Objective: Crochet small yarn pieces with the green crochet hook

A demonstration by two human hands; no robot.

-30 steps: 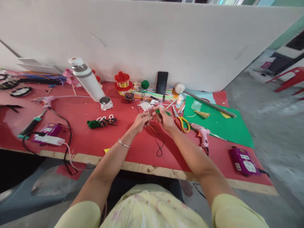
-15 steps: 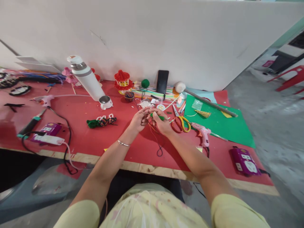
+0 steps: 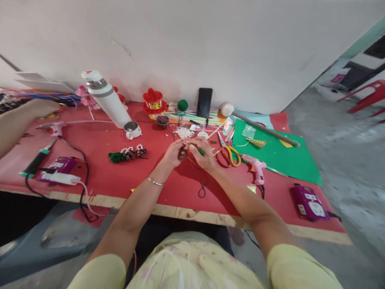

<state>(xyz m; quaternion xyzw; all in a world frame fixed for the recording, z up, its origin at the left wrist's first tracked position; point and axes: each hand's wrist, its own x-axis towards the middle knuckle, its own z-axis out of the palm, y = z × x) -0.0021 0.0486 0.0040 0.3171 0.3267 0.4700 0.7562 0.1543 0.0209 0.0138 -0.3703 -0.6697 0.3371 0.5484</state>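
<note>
My right hand is closed around a crochet hook with a green handle. The hook's thin metal shaft points left toward my left hand, whose fingers are pinched together on dark multicoloured yarn. From between the hands a strand of yarn hangs down and ends in a loop on the red table. Whatever stitches sit at the fingertips are too small to make out. Just beyond my hands lie white beads. A multicoloured yarn ball rests farther back.
To the right lie scissors, a pink glue gun and green sheet. A phone leans on the wall. Leftward are a beaded yarn piece, a metal-lined cup, a white flask and a co-worker's arm.
A co-worker's arm has come in from the left, over the back of the table. The hook has turned slightly in my right hand, and its metal shaft now shows.
</note>
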